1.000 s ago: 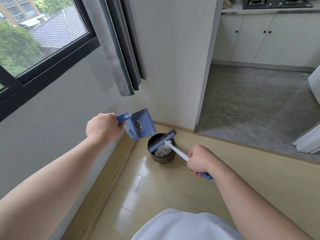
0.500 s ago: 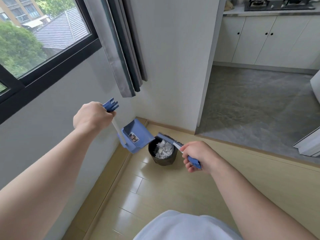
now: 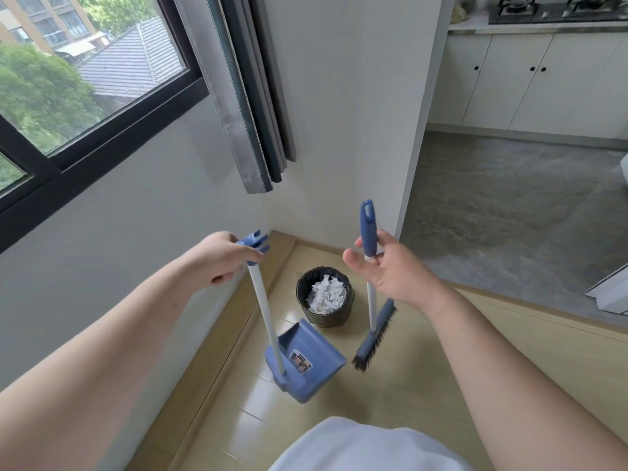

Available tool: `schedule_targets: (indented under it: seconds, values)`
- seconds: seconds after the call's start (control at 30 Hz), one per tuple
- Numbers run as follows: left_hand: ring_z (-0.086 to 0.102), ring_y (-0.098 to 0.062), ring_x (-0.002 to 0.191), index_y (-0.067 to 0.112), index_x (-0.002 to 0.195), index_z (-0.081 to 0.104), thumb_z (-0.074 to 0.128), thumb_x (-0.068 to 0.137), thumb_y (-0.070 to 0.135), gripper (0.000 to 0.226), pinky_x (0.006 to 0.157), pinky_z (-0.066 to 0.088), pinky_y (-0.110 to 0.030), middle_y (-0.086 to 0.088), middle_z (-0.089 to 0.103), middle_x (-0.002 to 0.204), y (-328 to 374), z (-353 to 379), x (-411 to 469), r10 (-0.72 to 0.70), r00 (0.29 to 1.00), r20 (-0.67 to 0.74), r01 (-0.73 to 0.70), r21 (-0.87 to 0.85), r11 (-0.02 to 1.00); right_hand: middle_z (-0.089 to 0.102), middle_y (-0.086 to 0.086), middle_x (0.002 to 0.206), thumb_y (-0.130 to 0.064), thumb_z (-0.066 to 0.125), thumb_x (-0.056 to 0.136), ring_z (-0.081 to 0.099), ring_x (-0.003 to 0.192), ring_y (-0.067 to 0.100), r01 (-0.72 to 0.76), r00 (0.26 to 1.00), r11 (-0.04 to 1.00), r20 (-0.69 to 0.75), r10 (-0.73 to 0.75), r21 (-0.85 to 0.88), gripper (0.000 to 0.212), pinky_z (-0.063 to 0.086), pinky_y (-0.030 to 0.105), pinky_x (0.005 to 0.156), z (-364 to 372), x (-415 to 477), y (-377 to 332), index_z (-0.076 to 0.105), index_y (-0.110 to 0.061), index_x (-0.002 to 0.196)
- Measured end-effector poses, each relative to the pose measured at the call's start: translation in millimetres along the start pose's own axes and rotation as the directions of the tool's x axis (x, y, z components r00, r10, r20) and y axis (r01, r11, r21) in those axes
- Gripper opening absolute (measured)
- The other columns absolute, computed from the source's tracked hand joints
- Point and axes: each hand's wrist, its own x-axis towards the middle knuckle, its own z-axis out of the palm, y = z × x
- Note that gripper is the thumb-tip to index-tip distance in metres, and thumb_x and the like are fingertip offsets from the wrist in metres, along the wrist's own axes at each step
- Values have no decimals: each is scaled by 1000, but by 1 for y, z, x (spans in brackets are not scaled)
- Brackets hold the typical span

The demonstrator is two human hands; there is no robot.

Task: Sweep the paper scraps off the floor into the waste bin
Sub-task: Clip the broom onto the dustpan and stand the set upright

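A small dark waste bin stands on the wooden floor near the room's corner, with crumpled white paper scraps inside it. My left hand grips the blue top of a long white handle, and the blue dustpan hangs upright from it just in front of the bin. My right hand holds the blue grip of the broom loosely with the fingers spread; the broom hangs vertically, its dark bristles down, right of the dustpan and bin.
A grey wall with a window runs along the left, and a curtain hangs in the corner. A white partition separates the wooden floor from a grey tiled kitchen floor with white cabinets.
The dustpan was tipped over the bin and has swung down to hang upright before it. The broom left the bin's rim and now hangs vertically, my right hand raised.
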Motion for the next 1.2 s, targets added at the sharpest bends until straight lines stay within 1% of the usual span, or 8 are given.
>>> schedule_targets:
  seconds: [0.07, 0.13, 0.33, 0.5, 0.77, 0.93, 1.03, 1.2]
  values:
    - [36, -16, 45, 8, 88, 58, 69, 85, 18, 15, 42, 27, -23, -4, 47, 62, 2, 18, -6, 20, 987, 162, -17, -15, 1000, 57, -12, 62, -53, 65, 87, 56, 64, 10, 17, 989, 987, -140, -39, -158, 30, 45, 31, 66, -4, 6, 6, 58, -24, 88]
    - [40, -16, 47, 6, 91, 56, 65, 90, 9, 9, 43, 31, -25, -4, 49, 62, 3, 36, -12, 64, 955, 290, -55, -41, 998, 57, -13, 56, -40, 66, 88, 52, 57, 8, 28, 995, 971, -89, -50, -238, 21, 44, 30, 62, -7, 8, 7, 58, -23, 80]
    - [46, -16, 52, 18, 113, 58, 66, 90, 13, 25, 48, 39, -27, -1, 55, 67, 10, 93, -18, 193, 924, 331, -211, 18, 977, 62, -7, 91, -32, 66, 88, 61, 84, 12, 57, 998, 938, 42, -45, -341, 3, 53, 35, 81, -10, 2, 5, 66, -29, 86]
    - [47, -19, 58, 21, 120, 55, 67, 91, 18, 32, 49, 41, -26, -2, 57, 80, 26, 130, -29, 242, 866, 437, -258, -24, 966, 69, -7, 93, -17, 68, 86, 65, 88, 10, 38, 998, 989, 45, -32, -144, 8, 55, 35, 85, -15, -3, 4, 70, -25, 85]
    - [51, -15, 62, 23, 137, 44, 64, 92, 25, 49, 56, 44, -27, 1, 56, 87, 61, 161, -35, 310, 877, 368, -329, -11, 944, 72, -13, 96, -3, 59, 82, 68, 94, 12, 15, 997, 995, -73, -23, -101, 27, 57, 40, 84, -30, 0, 10, 52, -29, 77]
    - [62, -25, 102, 22, 138, 45, 61, 94, 27, 47, 90, 53, -37, -5, 64, 116, 75, 173, -41, 387, 879, 278, -426, 96, 899, 70, 0, 71, -33, 69, 86, 71, 77, 24, -11, 973, 1000, -228, 13, 9, 32, 54, 35, 69, -35, -3, 4, 48, -14, 72]
    - [63, -27, 100, 18, 135, 48, 58, 94, 24, 43, 87, 54, -38, -7, 65, 112, 76, 183, -46, 410, 877, 251, -445, 100, 890, 74, -1, 69, -53, 60, 90, 71, 70, 16, -57, 965, 998, -252, 66, 41, 45, 51, 29, 64, -30, -6, 0, 43, -16, 70]
    - [60, -23, 86, 19, 134, 47, 55, 96, 25, 40, 70, 44, -29, -3, 62, 98, 82, 192, -47, 407, 886, 224, -435, 92, 896, 76, 2, 75, -51, 57, 93, 73, 77, 24, -78, 954, 979, -270, 129, 191, 40, 56, 35, 70, -30, -5, 8, 48, -18, 72]
